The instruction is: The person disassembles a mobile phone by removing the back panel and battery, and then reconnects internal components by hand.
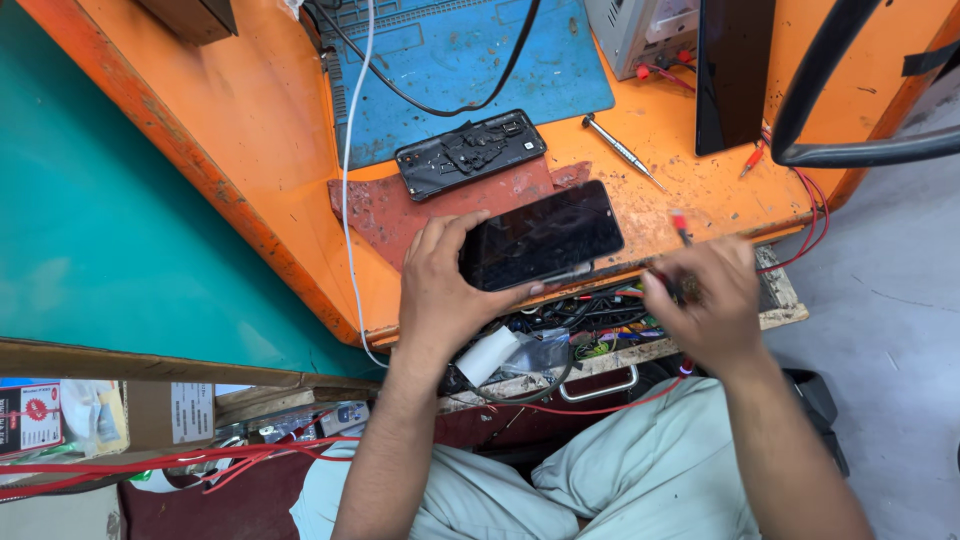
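My left hand (pixel 440 290) grips a black smartphone (pixel 545 235) by its near end, screen up, over the front edge of the orange workbench (pixel 260 120). My right hand (pixel 705 300) is closed on a red-tipped test probe (pixel 680 228) with thin wires, just right of the phone's corner. A second phone body (pixel 470 152), opened with its inner parts showing, lies behind on a worn red mat (pixel 380 212).
A blue work mat (pixel 470 60) lies at the back with a black cable and a white cable (pixel 350 150) across it. A screwdriver (pixel 622 152), a grey power unit (pixel 640 30) and a dark upright panel (pixel 733 70) stand right. An open drawer (pixel 570 335) holds tangled wires.
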